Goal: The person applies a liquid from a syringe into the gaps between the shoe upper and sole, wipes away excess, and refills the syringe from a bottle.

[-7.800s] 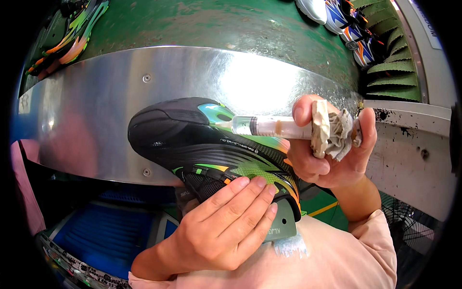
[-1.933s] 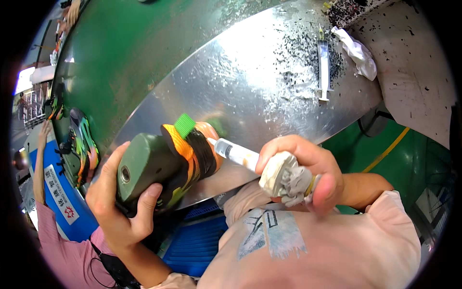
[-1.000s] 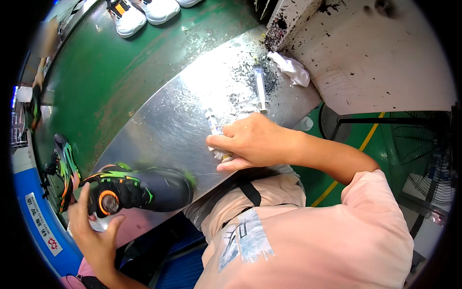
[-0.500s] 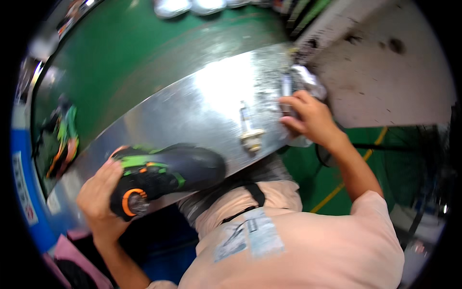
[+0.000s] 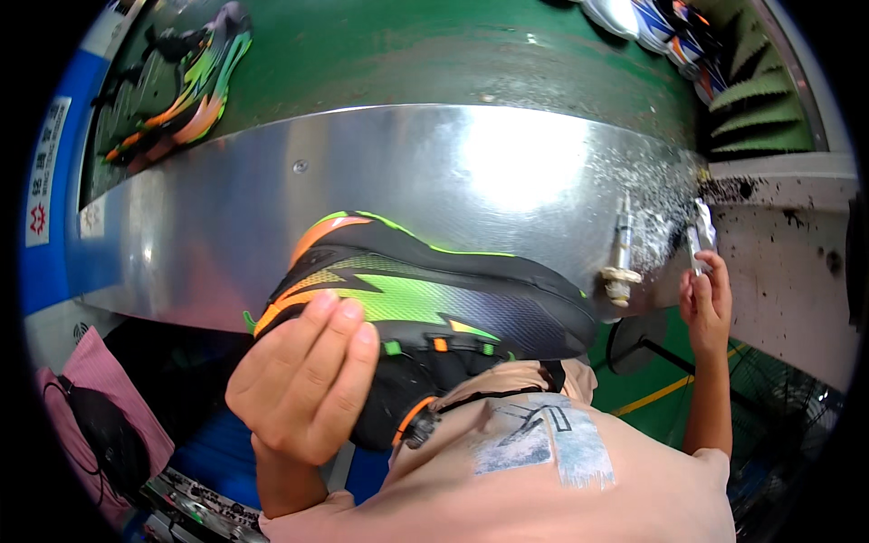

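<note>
A sneaker (image 5: 534, 299) in black, green, orange and dark purple is held over the near edge of the metal bench, toe pointing right and its patterned side turned up. My left hand (image 5: 303, 380) is closed on it near the heel; the thumb is hidden. At the bench's right end, my right hand (image 5: 708, 294) pinches a slim, pale stick-like thing (image 5: 694, 252) whose kind I cannot make out. Just beyond it lies a crumpled whitish piece (image 5: 705, 220). To the left of that hand, a syringe-like applicator (image 5: 623, 244) with a yellowish end rests on the bench.
The shiny metal bench (image 5: 217, 217) borders a green surface (image 5: 389, 63). Other colourful shoes (image 5: 195, 90) lie at the far left, and white and blue shoes (image 5: 643, 23) at the far right. A pale machine housing (image 5: 778, 244) with dark specks stands right. Pink cloth (image 5: 118, 389) hangs lower left.
The view has swung, shifting the bench within it. My left hand has raised the sneaker and turned its side up. My right hand's spread fingers have closed on the slim pale thing.
</note>
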`<state>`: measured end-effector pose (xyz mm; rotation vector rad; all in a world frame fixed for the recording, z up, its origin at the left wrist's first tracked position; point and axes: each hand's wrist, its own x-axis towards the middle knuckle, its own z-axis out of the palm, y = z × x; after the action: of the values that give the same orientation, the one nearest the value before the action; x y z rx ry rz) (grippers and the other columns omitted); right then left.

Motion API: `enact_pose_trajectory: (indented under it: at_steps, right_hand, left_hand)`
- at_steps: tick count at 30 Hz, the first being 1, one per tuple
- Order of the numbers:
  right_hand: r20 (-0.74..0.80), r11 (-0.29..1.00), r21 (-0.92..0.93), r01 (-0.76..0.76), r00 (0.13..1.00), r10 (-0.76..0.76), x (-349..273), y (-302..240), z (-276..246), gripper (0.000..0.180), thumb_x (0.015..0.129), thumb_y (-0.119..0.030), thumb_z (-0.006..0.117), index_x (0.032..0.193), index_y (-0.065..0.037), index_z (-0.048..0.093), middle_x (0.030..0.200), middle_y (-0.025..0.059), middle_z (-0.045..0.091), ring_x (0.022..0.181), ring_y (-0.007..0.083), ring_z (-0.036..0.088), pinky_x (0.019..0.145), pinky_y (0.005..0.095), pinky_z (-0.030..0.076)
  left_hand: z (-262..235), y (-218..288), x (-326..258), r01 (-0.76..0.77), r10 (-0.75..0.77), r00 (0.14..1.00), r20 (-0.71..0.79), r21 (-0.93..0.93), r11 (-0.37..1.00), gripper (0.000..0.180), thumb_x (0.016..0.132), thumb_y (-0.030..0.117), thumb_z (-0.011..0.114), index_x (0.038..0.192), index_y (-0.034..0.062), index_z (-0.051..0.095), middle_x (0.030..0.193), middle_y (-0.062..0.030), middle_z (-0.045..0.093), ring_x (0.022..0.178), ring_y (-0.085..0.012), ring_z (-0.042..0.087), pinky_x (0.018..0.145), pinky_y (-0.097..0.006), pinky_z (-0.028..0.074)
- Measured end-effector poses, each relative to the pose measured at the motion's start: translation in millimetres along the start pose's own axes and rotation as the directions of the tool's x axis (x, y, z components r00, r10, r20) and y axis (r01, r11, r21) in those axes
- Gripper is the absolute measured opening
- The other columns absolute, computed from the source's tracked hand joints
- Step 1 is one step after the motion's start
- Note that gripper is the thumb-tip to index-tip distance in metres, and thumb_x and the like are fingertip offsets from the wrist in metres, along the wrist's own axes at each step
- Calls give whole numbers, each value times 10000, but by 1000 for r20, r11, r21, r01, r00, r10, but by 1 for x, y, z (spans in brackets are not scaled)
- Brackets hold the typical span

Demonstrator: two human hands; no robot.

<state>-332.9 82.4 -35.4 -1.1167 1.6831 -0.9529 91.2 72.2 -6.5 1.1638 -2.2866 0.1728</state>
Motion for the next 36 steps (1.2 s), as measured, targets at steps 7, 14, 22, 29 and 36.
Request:
enact_pose_trajectory:
  at_steps: [7,14,22,29,36]
  right_hand:
    - [330,919,374,123,909,-256,0,-104,23,408,946,-448,350,1016,-56,441,527,-31,384,383,15,255,327,165,191]
    - [830,894,378,-241,515,-213,35,-160,169,492,955,-488,209,991,-49,429,472,-53,290,358,35,204,313,185,179]
    - [906,912,226,-343,418,-67,39,-163,204,485,961,-476,197,1000,-51,429,478,-51,261,378,35,172,318,188,168]
    - [913,954,145,-262,406,-28,42,-169,204,476,950,-476,275,974,-26,427,487,-58,263,386,26,200,327,181,174]
    - [923,957,153,-245,381,-50,34,-170,190,454,911,-437,442,937,16,467,528,-52,342,417,12,265,367,173,193]
  left_hand:
    - [-13,22,-9,125,-128,989,70,38,991,126,796,86,597,921,84,613,901,-71,674,870,-207,652,682,-258,501]
    - [-3,33,-17,193,-195,977,83,23,981,145,811,117,537,907,116,646,927,-42,675,899,-177,643,773,-245,470]
    - [-4,37,-16,160,-159,987,15,-33,987,132,816,113,554,933,114,615,923,-55,672,879,-211,645,739,-270,477]
    - [-2,43,-14,173,-172,985,17,-37,984,150,822,131,548,959,126,609,944,-37,668,901,-204,639,768,-273,468]
    - [-12,47,-17,199,-197,978,73,-34,979,156,827,130,536,965,128,608,961,-39,666,921,-211,634,796,-286,459]
